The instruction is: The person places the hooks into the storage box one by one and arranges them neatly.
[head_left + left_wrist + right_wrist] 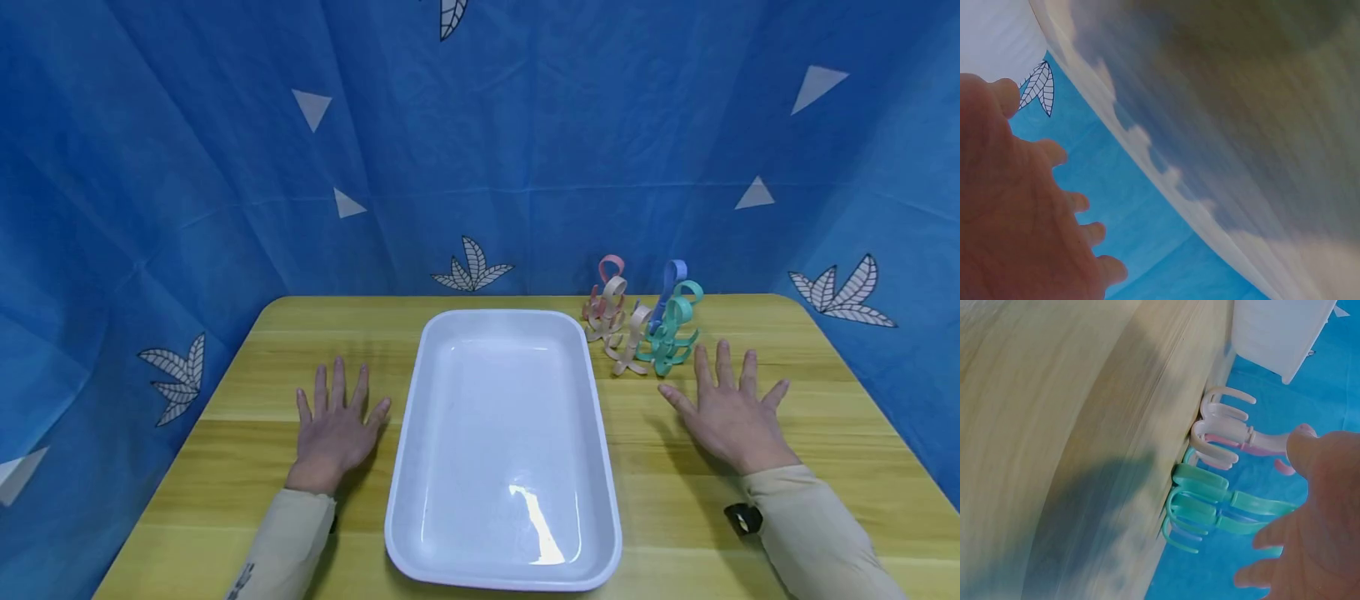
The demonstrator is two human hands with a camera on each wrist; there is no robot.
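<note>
As left hand (334,435) and right hand (735,421) spread empty, handling seems unbegun; far-right claw hooks (664,343) would need a right-hand pinch.

White rectangular tray (507,417), rounded corners, raised rim, flat on counter (225,467) between left hand (333,442) and right hand (731,421). Clustered upright off its far-right side, near the right hand: two green hooks (663,350), two cream hooks (633,333), pink hook (602,271), blue hook (666,292); tops curled, feet clawed.

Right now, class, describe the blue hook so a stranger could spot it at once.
On the wooden table, find the white tray. Beside its far right corner stand several hooks. The blue hook is beside the green hooks, the only blue one.
</note>
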